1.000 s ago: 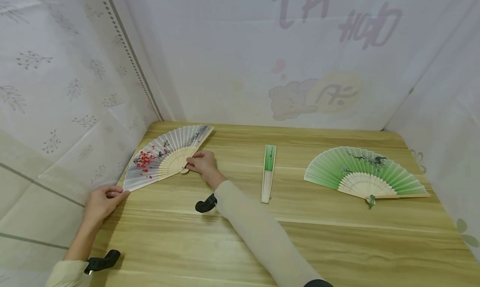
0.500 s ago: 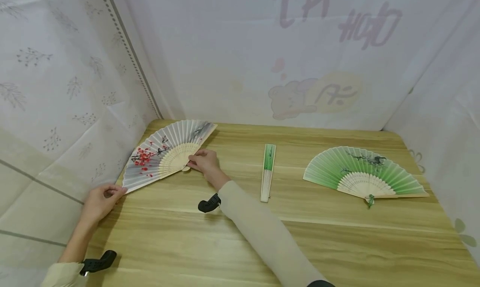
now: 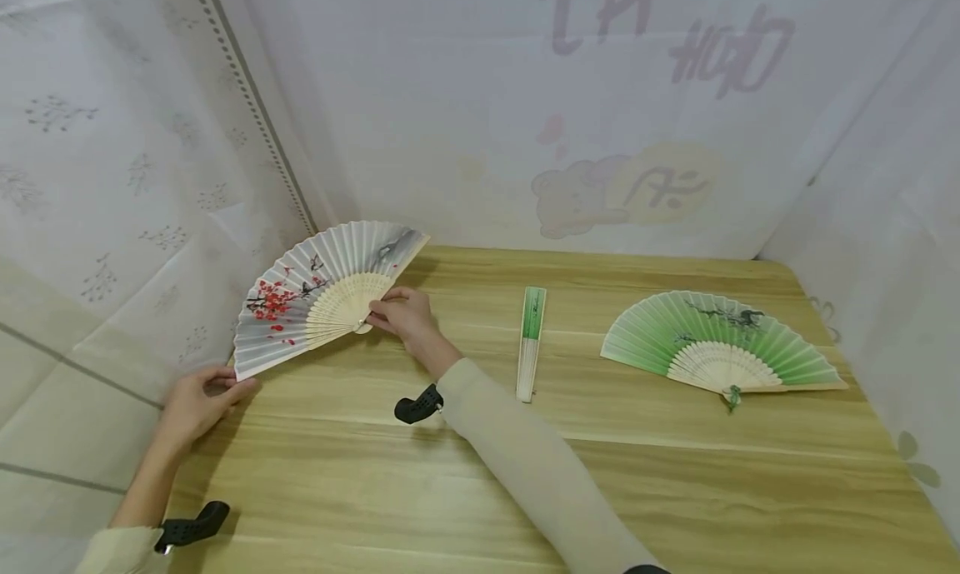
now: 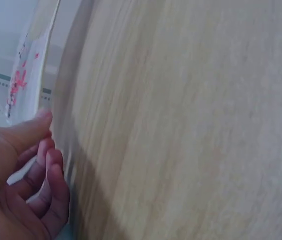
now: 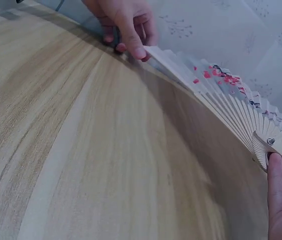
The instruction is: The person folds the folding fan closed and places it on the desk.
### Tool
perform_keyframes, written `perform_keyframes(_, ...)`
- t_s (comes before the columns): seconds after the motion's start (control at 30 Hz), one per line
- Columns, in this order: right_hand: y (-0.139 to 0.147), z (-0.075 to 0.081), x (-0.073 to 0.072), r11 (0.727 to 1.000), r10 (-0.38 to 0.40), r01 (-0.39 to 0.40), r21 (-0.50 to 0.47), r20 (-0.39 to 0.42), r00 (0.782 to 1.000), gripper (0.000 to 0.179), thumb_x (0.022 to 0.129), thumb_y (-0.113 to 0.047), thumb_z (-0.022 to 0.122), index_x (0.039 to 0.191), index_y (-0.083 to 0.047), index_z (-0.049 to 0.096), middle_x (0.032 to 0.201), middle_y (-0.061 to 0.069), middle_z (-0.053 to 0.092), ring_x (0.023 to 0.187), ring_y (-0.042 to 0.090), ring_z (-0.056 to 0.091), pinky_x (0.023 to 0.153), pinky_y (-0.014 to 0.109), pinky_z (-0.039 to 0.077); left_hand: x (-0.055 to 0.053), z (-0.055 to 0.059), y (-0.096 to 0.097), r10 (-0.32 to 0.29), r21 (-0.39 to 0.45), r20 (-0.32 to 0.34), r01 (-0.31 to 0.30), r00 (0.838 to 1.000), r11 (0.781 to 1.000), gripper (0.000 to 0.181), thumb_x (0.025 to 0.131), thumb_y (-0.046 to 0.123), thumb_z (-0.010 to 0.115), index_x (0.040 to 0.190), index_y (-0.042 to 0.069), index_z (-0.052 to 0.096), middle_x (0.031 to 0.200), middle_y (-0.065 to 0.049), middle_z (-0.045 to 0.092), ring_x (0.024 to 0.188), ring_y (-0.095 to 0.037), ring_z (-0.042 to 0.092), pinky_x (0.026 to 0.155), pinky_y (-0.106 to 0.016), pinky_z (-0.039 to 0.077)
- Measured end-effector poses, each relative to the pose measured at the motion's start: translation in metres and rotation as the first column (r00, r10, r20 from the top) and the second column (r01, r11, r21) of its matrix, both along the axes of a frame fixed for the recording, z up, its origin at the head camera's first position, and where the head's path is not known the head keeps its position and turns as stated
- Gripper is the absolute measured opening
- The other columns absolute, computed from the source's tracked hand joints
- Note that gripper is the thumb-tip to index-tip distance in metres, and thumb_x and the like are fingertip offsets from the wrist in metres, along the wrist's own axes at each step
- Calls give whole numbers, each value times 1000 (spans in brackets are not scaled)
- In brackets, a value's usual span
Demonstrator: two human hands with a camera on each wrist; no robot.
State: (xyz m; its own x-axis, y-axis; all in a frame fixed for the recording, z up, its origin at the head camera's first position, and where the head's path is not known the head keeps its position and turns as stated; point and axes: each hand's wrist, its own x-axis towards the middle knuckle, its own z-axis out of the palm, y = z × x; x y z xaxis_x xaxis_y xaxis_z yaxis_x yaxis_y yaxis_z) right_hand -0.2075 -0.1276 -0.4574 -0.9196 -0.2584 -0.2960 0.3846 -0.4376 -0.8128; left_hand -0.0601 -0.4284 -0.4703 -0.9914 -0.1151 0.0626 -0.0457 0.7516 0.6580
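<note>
A spread folding fan point(image 3: 330, 287), white-grey with red blossoms and pale bamboo ribs, is held over the table's far left corner. My right hand point(image 3: 405, 317) pinches it by the ribs close to the pivot. At its lower left corner is my left hand point(image 3: 197, 403), thumb and fingers pinching the tip. In the right wrist view, the fan point(image 5: 230, 100) stands tilted above the wood, its shadow beneath. The left wrist view shows the thumb at the fan's edge point(image 4: 40, 75), with the other fingers curled below.
A closed green folding fan point(image 3: 530, 345) lies upright in the middle of the wooden table point(image 3: 465, 482). Right of it, an open green fan point(image 3: 720, 341) with a tasselled pivot lies flat. Printed cloth walls point(image 3: 420, 124) enclose the table's back and sides.
The blossom fan has risen off the table and tilted up, its top edge now overlapping the back cloth. Both hands stay at its pivot and left tip. The green fans lie as before.
</note>
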Motion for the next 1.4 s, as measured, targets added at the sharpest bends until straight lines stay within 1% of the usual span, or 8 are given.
perform_keyframes(0.2,5,5,0,1000,-5,5,-9,-11,1000,15,90,14,69,86,2,61,87,19,67,76,28,71,79,36,60,0,6,2,-15,113,-26,18,1000,993,30,98,11,72,110,-14,63,89,-17,70,58,-16,67,51,-26,55)
perform_keyframes(0.37,11,13,1,1000,-12,12,-13,-15,1000,14,89,15,69,86,3,62,87,19,69,76,27,71,81,38,59,0,11,1,24,190,-76,-9,997,982,33,99,11,70,116,-14,61,89,16,66,68,-6,67,54,-23,55)
perform_keyframes(0.43,14,16,2,1000,-9,9,-10,-19,1000,12,89,14,69,87,4,62,87,19,69,75,26,70,83,40,58,0,13,2,37,224,-90,-16,995,974,27,98,11,70,114,-10,63,91,21,63,72,-3,67,55,-22,55)
perform_keyframes(0.57,24,23,3,1000,-1,1,0,-43,999,12,90,13,70,88,3,63,86,16,69,77,26,71,85,40,58,-1,18,8,46,266,-114,-14,992,964,14,98,7,70,109,-2,69,93,19,64,76,0,66,56,-20,54)
perform_keyframes(0.73,42,27,4,1000,8,-9,-12,-82,997,13,92,12,68,90,1,62,85,16,69,73,23,70,81,35,59,-7,20,19,47,247,-154,-7,987,969,21,95,7,73,111,-6,69,95,21,65,77,1,65,57,-17,52)
perform_keyframes(0.9,62,30,2,1000,-3,2,-16,-110,994,12,92,12,68,94,2,62,87,16,69,72,21,70,80,33,59,-17,26,33,46,256,-182,2,982,967,20,93,10,77,110,-2,72,94,20,67,79,1,64,58,-16,52)
perform_keyframes(1.17,107,31,1,999,-36,35,-12,-145,989,12,93,12,67,100,4,62,91,18,69,75,21,72,81,33,59,-45,38,70,-27,292,-251,103,968,951,23,93,0,74,112,-13,68,92,4,68,78,-8,65,59,-18,54)
perform_keyframes(1.4,149,18,-1,996,-82,75,-48,-173,981,11,94,14,64,98,4,61,85,15,69,73,21,72,79,32,59,-61,64,118,-118,328,-278,209,953,921,21,93,-2,73,109,-15,69,92,-9,67,77,-19,65,60,-20,55)
